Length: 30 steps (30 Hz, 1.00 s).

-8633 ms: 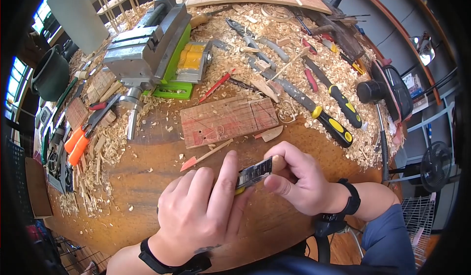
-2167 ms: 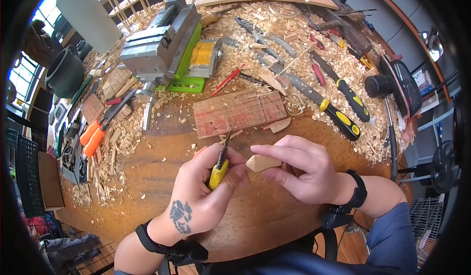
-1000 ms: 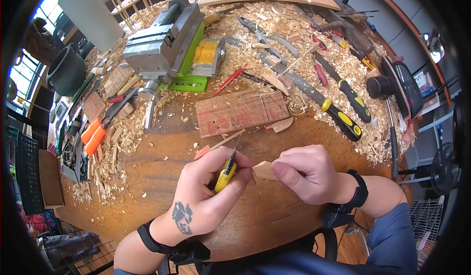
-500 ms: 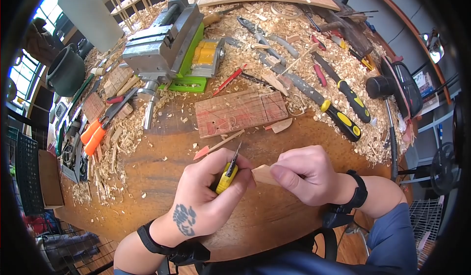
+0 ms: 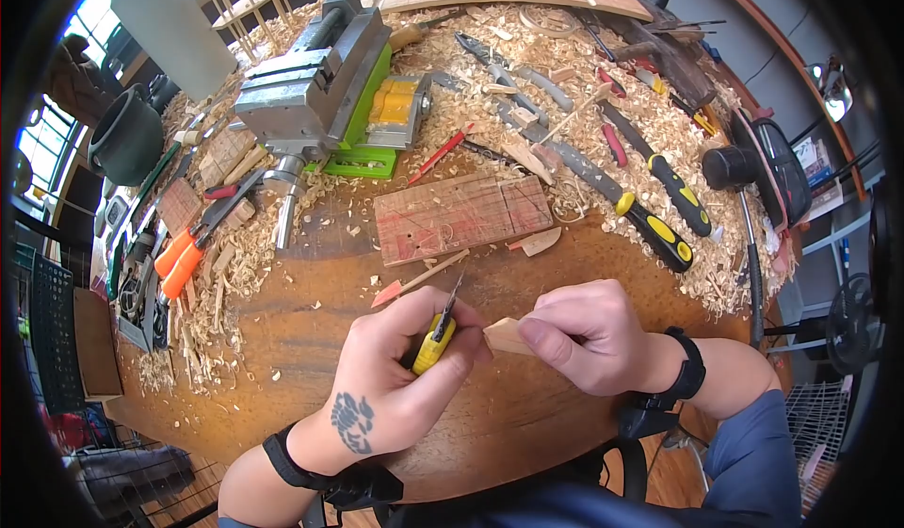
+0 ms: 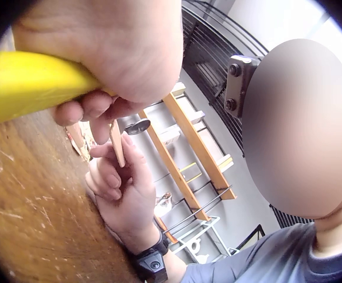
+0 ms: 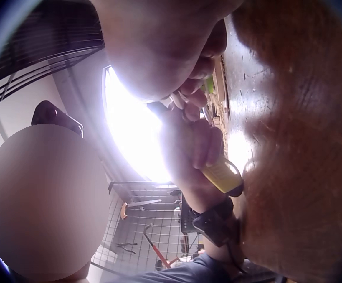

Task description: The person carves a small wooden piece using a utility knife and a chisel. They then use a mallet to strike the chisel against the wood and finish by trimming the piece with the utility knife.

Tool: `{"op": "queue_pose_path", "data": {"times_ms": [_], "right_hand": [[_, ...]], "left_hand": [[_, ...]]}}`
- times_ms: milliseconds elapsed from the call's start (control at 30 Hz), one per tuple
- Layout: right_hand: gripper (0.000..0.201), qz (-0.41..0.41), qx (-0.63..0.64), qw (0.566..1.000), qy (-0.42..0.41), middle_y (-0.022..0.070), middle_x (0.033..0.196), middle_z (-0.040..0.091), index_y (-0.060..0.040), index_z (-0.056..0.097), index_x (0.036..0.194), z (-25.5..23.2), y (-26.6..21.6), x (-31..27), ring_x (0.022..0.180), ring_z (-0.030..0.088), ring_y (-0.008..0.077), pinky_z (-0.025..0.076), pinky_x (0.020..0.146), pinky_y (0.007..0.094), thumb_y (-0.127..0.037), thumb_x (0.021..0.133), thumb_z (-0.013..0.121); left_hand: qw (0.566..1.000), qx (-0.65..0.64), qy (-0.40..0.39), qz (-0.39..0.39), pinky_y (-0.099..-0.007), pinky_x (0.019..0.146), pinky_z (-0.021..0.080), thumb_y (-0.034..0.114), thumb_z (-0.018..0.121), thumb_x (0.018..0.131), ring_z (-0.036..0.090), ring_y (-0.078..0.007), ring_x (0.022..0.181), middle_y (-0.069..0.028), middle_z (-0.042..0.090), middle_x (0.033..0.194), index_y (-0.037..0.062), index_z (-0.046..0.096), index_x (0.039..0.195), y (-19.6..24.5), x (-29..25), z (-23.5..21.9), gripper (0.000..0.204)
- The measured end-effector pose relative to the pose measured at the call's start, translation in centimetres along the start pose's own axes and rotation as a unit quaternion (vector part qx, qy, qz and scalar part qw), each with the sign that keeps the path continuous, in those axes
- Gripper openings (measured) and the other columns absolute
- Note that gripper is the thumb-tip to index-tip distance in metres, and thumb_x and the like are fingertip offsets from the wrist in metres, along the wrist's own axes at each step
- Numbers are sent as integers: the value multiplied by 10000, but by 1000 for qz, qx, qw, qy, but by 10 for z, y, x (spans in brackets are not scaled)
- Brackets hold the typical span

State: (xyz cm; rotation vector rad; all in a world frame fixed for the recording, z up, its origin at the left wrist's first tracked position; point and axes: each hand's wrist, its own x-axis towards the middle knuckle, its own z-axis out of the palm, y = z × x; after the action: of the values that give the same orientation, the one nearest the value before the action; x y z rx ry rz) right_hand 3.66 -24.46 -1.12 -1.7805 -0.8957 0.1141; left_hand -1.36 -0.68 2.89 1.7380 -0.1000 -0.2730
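In the head view my left hand (image 5: 395, 377) grips a yellow utility knife (image 5: 434, 345), its dark blade end pointing up and away from me. To its right, my right hand (image 5: 589, 335) pinches a small pale piece of wood (image 5: 507, 336) between thumb and curled fingers. The wood's pointed end reaches towards the left fingertips. From the left wrist, the knife's yellow handle (image 6: 35, 88) looms close, and the thin wood piece (image 6: 117, 144) shows edge-on beyond it. The knife's rear end (image 7: 224, 175) sticks out below the left hand in the right wrist view.
Past the hands lie a red-marked wooden block (image 5: 461, 217), a red-tipped stick (image 5: 419, 278) and a small offcut (image 5: 539, 242). A metal vise (image 5: 311, 85) stands back left. Yellow-and-black-handled tools (image 5: 659, 236) and a mallet (image 5: 728, 166) lie right among shavings (image 5: 678, 274).
Since the oldest frame, the left hand has turned over and the knife's blade end now points away. The right fingers have curled in over the wood. In the last half second both hands barely move.
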Motion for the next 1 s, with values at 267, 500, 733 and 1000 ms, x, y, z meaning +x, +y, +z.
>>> {"op": "queue_pose_path", "data": {"times_ms": [267, 500, 733, 1000], "right_hand": [[177, -4, -5, 1000, 11, 130, 662, 605, 11, 779, 958, 2, 1, 0, 551, 607, 281, 448, 509, 395, -137, 1030, 713], [170, -7, -8, 1000, 10, 125, 664, 607, 8, 781, 961, 2, 2, 0, 551, 606, 271, 451, 510, 390, -139, 1024, 723], [159, -6, -5, 1000, 5, 123, 681, 619, 4, 783, 985, 2, 2, -1, 565, 616, 264, 462, 522, 384, -141, 1020, 729], [156, 30, 15, 999, 10, 99, 733, 604, -10, 781, 1129, 1, -3, 1, 626, 593, 236, 471, 589, 358, -101, 1051, 680]], "left_hand": [[1000, 12, 9, 17, -287, 757, 560, 33, 676, 998, 708, -108, 823, -69, 776, 883, -9, 681, 1064, -5, 0, 1, 79], [999, 26, 7, 17, -278, 736, 545, 13, 683, 998, 698, -114, 789, -78, 766, 875, -11, 675, 1051, -5, -1, 2, 59], [999, 29, 21, 15, -323, 719, 560, 27, 701, 959, 721, -174, 753, -105, 722, 818, 4, 667, 997, -6, -1, 3, 57], [999, 25, 36, 10, -305, 702, 523, 27, 675, 942, 657, -139, 725, -72, 683, 794, 4, 662, 1003, -12, 1, 1, 66]]}}
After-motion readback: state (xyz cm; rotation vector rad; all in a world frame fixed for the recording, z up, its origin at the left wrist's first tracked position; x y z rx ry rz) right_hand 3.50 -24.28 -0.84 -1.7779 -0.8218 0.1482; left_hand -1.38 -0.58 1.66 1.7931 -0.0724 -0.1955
